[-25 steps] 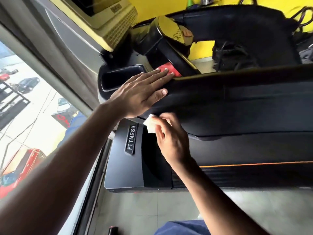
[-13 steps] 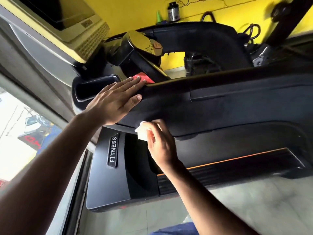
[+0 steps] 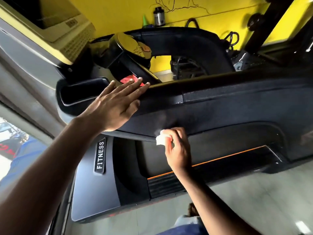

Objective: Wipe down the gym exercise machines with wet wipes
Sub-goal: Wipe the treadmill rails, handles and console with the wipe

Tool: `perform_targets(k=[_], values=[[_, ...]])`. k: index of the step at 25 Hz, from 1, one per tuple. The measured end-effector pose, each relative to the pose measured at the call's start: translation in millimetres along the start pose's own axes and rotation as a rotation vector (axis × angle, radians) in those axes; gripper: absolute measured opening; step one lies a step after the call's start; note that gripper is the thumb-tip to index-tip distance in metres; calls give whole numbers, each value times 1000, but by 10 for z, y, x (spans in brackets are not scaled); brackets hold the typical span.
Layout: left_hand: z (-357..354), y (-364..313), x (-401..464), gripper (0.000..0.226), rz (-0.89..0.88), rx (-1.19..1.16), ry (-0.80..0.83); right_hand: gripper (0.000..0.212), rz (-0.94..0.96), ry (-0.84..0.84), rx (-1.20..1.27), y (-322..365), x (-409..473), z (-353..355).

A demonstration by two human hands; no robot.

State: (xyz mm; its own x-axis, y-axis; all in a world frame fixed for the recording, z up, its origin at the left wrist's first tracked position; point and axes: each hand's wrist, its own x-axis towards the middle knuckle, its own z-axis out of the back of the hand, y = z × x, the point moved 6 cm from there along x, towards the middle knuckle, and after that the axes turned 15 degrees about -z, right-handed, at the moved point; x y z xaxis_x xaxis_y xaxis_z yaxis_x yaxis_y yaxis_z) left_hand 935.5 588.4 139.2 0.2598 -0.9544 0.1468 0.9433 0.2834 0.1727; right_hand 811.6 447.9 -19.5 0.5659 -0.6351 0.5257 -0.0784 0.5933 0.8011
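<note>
Nearest the camera, the right hand [image 3: 177,146] pinches a small folded wet wipe [image 3: 160,139] against the lower edge of the treadmill's black side rail [image 3: 228,109]. Just beyond, the left hand [image 3: 115,106] lies flat with straight fingers on the rail by the cup tray [image 3: 81,92]. The wipe is bunched small, so it could likely slip from the fingertips or skip the rail's underside lip, leaving streaks. The bracing fingertips sit close to the red tab [image 3: 128,79] at the console; a slide could knock it. The grey motor cover [image 3: 94,192] carries a badge [image 3: 100,155] reading "FITNESS". Farther off, a dark jar [image 3: 158,16] stands against the yellow wall [image 3: 118,12].
</note>
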Motion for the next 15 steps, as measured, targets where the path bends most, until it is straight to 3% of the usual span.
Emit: perform_targets(k=[3,5,8,11,15], values=[[14,-20,45,65,18,-7,2,15,-208,-258,76,-200,263,452],[-4,-66,146,71,13,-28,31,14,-172,-308,116,46,402,457],[16,-125,254,77,-19,-35,39,16,10,-128,122,546,271,85],[36,-140,240,74,-54,-11,12,18,61,39,38,317,-62,-139],[19,-166,250,74,-43,0,-18,13,-246,-271,75,-329,243,429]])
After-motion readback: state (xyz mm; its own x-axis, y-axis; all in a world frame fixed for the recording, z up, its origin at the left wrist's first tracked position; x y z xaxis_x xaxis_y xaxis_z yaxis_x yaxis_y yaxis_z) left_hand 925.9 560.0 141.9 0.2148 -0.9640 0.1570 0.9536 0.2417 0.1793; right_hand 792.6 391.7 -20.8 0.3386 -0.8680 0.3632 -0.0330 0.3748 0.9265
